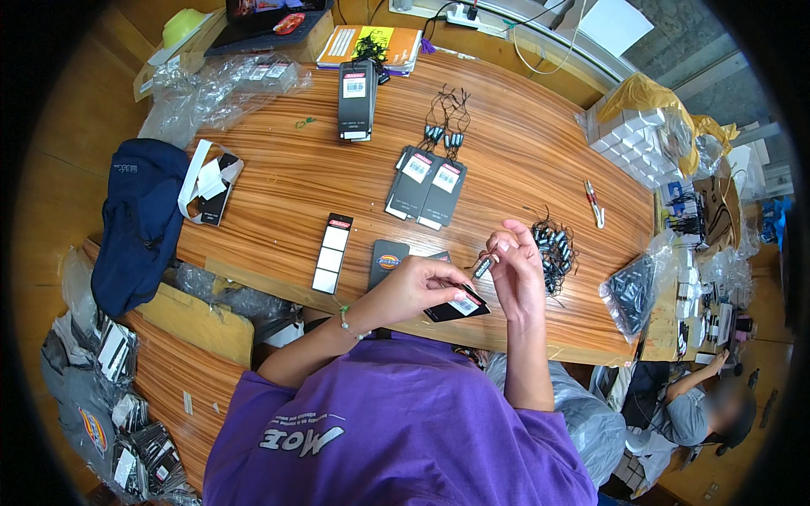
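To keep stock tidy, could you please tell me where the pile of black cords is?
In the head view, the pile of black cords lies on the table, just right of the person's right hand.

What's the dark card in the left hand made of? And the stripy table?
The dark card looks like stiff cardboard, maybe coated: it's flat with straight edges. The table looks like smooth wood or wood-look laminate: brown grain stripes, faint shine.

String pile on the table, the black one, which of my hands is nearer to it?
Right. The right hand is just left of the string pile; the left hand is farther left, holding a dark tag.
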`<state>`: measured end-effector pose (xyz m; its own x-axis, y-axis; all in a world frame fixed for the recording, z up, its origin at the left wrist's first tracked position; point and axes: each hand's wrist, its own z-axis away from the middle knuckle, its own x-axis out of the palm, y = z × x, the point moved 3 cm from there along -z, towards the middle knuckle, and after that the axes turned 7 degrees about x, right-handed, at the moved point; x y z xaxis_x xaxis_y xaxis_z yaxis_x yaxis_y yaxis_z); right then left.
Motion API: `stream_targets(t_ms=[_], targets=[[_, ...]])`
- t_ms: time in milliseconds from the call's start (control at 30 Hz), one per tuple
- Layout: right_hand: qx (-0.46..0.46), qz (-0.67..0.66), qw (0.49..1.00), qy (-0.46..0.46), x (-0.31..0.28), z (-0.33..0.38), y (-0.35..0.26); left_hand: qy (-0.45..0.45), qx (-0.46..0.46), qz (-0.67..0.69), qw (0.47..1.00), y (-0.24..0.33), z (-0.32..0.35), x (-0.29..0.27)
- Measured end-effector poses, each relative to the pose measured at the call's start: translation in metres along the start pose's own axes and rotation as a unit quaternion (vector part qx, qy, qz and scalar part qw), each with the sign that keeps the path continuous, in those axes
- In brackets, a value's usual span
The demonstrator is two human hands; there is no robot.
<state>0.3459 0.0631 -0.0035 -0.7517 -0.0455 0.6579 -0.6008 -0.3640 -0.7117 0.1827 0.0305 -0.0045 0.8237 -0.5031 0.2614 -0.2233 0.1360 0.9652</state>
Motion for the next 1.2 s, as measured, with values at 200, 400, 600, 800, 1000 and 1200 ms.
stream_targets(t_ms=[200, 400, 600, 800, 1000, 1200], targets=[[0.122, -0.127, 0.982, -0.061, -0.001, 0.001, -0.006, 0.015, 0.012, -0.021, 1.0, 0.015, 0.002, -0.003], [0.079, -0.163, 0.981, -0.071, -0.014, 0.0, -0.024, 0.004, 0.01, -0.056, 0.998, 0.02, 0.004, -0.004], [0.003, -0.205, 0.979, 0.006, -0.008, 0.001, -0.045, 0.008, 0.002, -0.035, 0.999, 0.018, 0.006, -0.003], [-0.027, -0.109, 0.987, -0.117, 0.019, 0.006, -0.041, 0.153, 0.129, -0.132, 0.971, 0.042, 0.003, -0.022], [-0.115, 0.249, 0.962, -0.006, 0.057, 0.015, -0.022, 0.213, 0.185, -0.16, 0.946, 0.055, 0.0, -0.027], [-0.222, 0.498, 0.838, 0.019, 0.074, 0.016, -0.017, 0.227, 0.188, -0.167, 0.941, 0.057, 0.0, -0.025]])
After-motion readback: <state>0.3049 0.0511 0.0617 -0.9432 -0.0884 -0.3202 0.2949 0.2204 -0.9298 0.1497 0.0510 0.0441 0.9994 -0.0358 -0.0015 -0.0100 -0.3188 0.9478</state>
